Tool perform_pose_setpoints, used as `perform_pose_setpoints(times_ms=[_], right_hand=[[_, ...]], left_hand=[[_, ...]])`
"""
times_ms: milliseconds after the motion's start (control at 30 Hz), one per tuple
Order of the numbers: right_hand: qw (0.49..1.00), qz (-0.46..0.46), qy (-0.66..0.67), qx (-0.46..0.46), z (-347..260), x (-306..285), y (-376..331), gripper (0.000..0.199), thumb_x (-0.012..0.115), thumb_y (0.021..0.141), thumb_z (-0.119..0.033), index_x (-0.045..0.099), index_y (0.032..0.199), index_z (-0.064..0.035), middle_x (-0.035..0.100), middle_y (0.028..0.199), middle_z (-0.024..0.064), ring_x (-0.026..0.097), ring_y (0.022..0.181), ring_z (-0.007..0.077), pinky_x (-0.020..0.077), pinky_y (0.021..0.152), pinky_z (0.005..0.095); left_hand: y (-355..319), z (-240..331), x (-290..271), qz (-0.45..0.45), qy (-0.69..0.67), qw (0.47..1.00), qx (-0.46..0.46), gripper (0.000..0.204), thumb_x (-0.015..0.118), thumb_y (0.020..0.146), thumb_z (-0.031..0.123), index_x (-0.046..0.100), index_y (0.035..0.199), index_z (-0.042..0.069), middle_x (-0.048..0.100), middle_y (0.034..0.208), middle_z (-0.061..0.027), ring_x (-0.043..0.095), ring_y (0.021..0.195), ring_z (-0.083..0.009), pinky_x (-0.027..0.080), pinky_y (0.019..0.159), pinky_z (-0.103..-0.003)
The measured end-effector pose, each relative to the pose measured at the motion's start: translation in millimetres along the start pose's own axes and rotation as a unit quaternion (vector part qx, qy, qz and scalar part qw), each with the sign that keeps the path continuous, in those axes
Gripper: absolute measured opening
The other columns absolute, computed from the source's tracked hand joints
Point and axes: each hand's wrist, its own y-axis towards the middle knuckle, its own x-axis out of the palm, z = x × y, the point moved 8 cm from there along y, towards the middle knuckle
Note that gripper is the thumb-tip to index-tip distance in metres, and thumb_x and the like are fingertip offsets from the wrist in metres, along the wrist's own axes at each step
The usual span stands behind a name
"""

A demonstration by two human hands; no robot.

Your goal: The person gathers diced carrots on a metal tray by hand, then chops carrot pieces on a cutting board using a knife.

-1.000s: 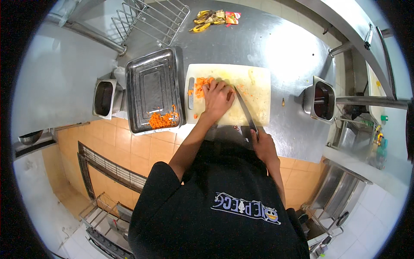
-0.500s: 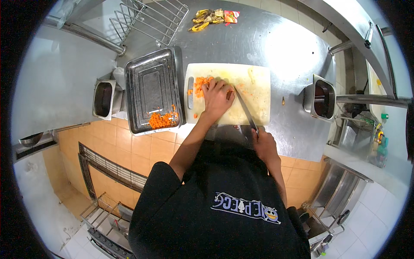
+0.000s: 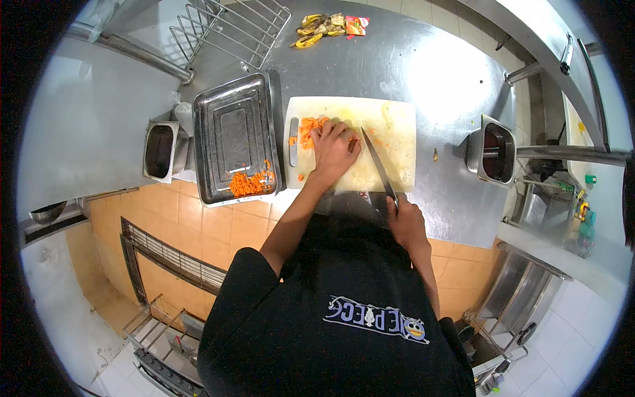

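Left hand [image 3: 336, 149]: yours is on the cutting board [image 3: 360, 177], left of its middle, fingers curled and bunched close together, tips pointing down. An orange bit shows at the edge of your fingers on the knife side; most of what's under them is hidden, so can't tell whether they pinch it.

Right hand [image 3: 408, 223]: your fingers are clamped round the handle of the knife [image 3: 379, 163], just off the board's near edge. Blade slants up and leftward across the board, tip just beside your left hand, apart from it. Can't tell if the edge touches the board.

Orange pieces [image 3: 308, 126]: clustered on the board's left part, at and left of your left fingertips, near the slot; one loose bit sits lower by the left edge, a few tiny specks right of the blade.

Left of the board, you have a dark metal tray [image 3: 233, 129] with a finely chopped orange heap [image 3: 248, 184] in its near right corner. Steel table [image 3: 456, 192] underneath. Far side: yellow-brown peels [image 3: 314, 30] beside a red packet [image 3: 357, 26], wire rack [image 3: 231, 32] to their left.
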Motion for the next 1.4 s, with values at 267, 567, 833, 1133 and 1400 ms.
perform_pose_setpoints(times_ms=[267,567,833,1133,1400], right_hand=[[1.0,-0.021,-0.016,0.015,-0.1,2.9,0.4,0.035,0.055,0.11,-0.034,0.064,0.11,0.0,0.072,0.099,0.0317,0.071,0.085,0.0526,0.0572,0.077,0.0614],[0.999,0.004,0.027,-0.026,2.7,3.7,5.5,0.034,0.054,0.111,-0.033,0.066,0.109,-0.0012,0.071,0.104,0.0292,0.07,0.09,0.0527,0.0563,0.081,0.0585],[0.988,-0.062,0.14,0.032,15.4,8.8,-5.9,0.033,0.051,0.111,-0.033,0.062,0.127,-0.0055,0.073,0.103,0.0292,0.069,0.095,0.0527,0.055,0.081,0.0591],[0.996,0.015,-0.083,0.001,11.7,3.8,-9.4,0.036,0.056,0.108,-0.04,0.055,0.127,-0.0091,0.074,0.083,0.0256,0.073,0.078,0.0482,0.0576,0.069,0.0594],[0.993,0.095,-0.075,-0.003,14.7,-21.3,-30.6,0.04,0.067,0.103,-0.042,0.053,0.127,-0.0133,0.072,0.076,0.0191,0.071,0.067,0.0429,0.055,0.06,0.0537]], left_hand=[[-0.8,0.9,-1.3,0.012,-0.004,1.0,0.002,0.01,0.079,0.083,0.024,0.077,0.089,0.016,0.068,0.102,0.0014,0.055,0.112,-0.0243,0.033,0.093,-0.05],[-1.7,2.7,-6.9,0.029,-0.023,0.999,0.011,0.007,0.081,0.084,0.021,0.078,0.089,0.016,0.068,0.102,0.0017,0.055,0.112,-0.0244,0.032,0.093,-0.049],[-6.1,-4.4,-14.8,0.027,-0.041,0.999,-0.004,0.01,0.08,0.088,0.02,0.083,0.097,0.018,0.072,0.105,0.001,0.056,0.117,-0.0264,0.032,0.095,-0.048],[-2.7,6.6,-24.3,0.062,-0.034,0.997,0.017,0.023,0.078,0.087,0.02,0.081,0.11,0.02,0.069,0.118,0.0001,0.052,0.124,-0.0285,0.031,0.1,-0.051],[-1.7,5.7,-17.0,-0.019,-0.33,0.939,-0.1,0.047,0.076,0.097,0.017,0.065,0.142,0.009,0.072,0.122,-0.0085,0.065,0.113,-0.0281,0.049,0.099,-0.042]])
